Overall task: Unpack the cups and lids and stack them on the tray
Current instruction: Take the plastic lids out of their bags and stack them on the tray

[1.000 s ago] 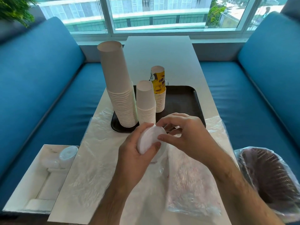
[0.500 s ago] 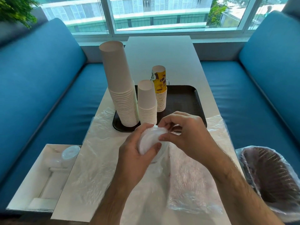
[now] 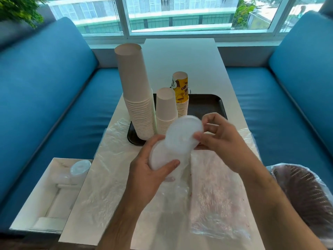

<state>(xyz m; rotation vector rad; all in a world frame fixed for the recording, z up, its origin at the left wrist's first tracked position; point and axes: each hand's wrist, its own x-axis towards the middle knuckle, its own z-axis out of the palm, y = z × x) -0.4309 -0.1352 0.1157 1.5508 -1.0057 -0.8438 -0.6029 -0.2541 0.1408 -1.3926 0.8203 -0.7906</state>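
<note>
Visible body parts: 2 forearms and 2 hands, entering from the bottom edge of the head view. Left hand (image 3: 150,170) and right hand (image 3: 222,139) are both bare: no gloves, rings or bands show. Both forearms are bare up to the frame edge, and no sleeve, cuff or wristwatch is in view. Fine hair covers both forearms, most plainly on the right. Fingernails are short and unpainted where visible.
</note>
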